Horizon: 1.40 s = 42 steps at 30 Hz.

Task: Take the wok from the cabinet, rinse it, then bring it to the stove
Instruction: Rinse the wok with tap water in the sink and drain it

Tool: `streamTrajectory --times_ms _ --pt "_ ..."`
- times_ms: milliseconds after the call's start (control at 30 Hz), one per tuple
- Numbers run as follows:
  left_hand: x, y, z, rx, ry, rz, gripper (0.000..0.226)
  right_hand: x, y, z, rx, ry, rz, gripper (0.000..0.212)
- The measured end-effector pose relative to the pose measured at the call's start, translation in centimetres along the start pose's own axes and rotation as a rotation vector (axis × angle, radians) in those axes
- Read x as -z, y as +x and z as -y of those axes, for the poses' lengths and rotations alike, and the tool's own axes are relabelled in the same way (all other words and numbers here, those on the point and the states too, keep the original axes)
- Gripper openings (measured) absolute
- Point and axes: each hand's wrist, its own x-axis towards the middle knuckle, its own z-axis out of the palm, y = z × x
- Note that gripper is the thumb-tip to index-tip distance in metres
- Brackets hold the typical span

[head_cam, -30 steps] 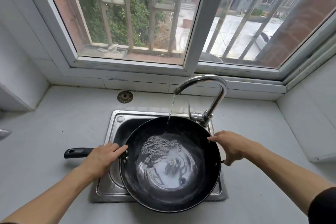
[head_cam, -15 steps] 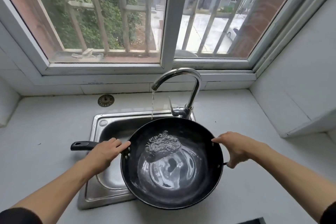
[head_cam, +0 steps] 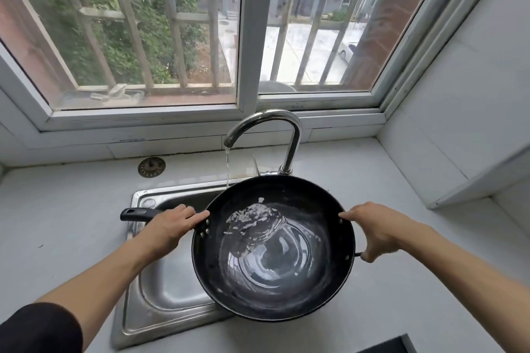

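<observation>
- The wok [head_cam: 272, 249] is held over the right part of the sink [head_cam: 172, 289], its right edge overhanging the tabletop [head_cam: 57, 238].
- Left hand [head_cam: 169, 226]: fingers are curled around the long handle [head_cam: 134, 213] at the 9 o'clock side of the wok, close to the rim.
- Right hand [head_cam: 375, 229]: fingers pinch the rim and the small helper handle at 3 o'clock.
- Change: the wok has shifted rightward relative to the faucet [head_cam: 266, 129]. The stream [head_cam: 228, 166] now drops at the 11 o'clock rim, near the edge rather than well inside as a second ago.
- Water pools in the base and swirls, with ripples at 12 o'clock.
- Judgement: the rinse step is well under way. The water must be poured out into the sink before the carry to the stove.
- Risk: the faucet is running; a tilt toward 3 o'clock would spill onto the tabletop.
</observation>
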Motion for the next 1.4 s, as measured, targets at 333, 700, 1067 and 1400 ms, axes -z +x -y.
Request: streamTrajectory --times_ms 333,700,1067,1400 --pt "0.2 0.5 2.2 -0.028 -0.053 -0.024 0.094 -0.1 -0.1 1.1 0.014 0.035 -0.065 0.094" --pt "1.4 0.4 3.2 -0.040 0.009 -0.056 0.094 -1.2 -0.7 1.8 0.009 0.056 -0.147 0.100" --pt "3.8 -2.8 3.5 -0.030 0.092 -0.177 0.078 -1.5 0.3 4.1 0.053 0.072 -0.239 0.096" --pt "5.6 -8.4 5.1 0.037 0.220 -0.153 0.092 -1.7 3.7 6.6 0.189 0.104 -0.250 0.098"
